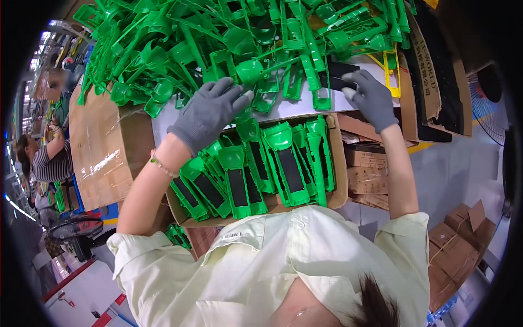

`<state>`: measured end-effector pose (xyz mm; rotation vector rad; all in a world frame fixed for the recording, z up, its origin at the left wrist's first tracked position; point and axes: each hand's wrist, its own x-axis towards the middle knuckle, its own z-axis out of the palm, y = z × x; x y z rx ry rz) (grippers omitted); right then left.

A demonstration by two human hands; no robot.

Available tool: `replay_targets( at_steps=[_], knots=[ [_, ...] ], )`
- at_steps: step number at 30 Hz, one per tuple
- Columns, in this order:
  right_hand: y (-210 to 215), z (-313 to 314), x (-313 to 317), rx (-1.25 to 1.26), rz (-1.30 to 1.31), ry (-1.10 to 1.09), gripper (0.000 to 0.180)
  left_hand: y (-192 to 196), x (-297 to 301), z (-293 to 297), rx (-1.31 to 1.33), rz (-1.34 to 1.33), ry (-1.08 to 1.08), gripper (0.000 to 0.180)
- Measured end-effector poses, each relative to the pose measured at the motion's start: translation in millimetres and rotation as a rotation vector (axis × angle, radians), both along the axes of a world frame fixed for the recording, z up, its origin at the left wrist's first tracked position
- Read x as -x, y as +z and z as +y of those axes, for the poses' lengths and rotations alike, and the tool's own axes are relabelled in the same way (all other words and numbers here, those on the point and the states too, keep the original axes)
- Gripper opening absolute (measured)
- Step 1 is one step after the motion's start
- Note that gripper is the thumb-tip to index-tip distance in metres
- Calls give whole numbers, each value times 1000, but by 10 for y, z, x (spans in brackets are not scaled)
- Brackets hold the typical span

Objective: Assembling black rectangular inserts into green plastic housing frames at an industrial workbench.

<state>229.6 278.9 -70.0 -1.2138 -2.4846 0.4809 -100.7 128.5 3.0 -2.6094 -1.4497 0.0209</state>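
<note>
My left hand (211, 113), in a grey glove, hovers palm down between the pile of green plastic parts (163, 60) and an open cardboard box (339, 163). Its fingers are stretched, and the thumb is close to a green part; the palm side is hidden. My right hand (371, 99), also gloved, has thumb and fingers closing on the end of a black flat strip (336, 83) on the white table surface (310, 103). Inside the box, green plastic housings (236, 182) stand in a row, several with a black strip (289, 169) set in them.
A taped carton (101, 147) stands at the left, with black sheets in another carton (427, 71) at the right. Flattened cardboard (368, 174) is stacked beside the box. Fans (487, 101) and a co-worker (49, 158) are farther off. A yellow frame part (391, 73) lies near my right hand.
</note>
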Motion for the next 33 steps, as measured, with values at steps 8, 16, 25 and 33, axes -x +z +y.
replay_targets(
  at_steps=[8,16,25,33],
  knots=[
    [-93,109,25,-189,-228,-48,36,282,74,-51,132,30,14,34],
    [20,32,-177,215,-135,-135,28,740,475,-597,2,-741,574,14],
    [535,-871,298,312,931,-110,21,307,-124,-1156,685,-1606,853,43],
    [783,-1256,579,697,820,188,18,114,-616,-1104,727,-1268,722,32]
  ],
)
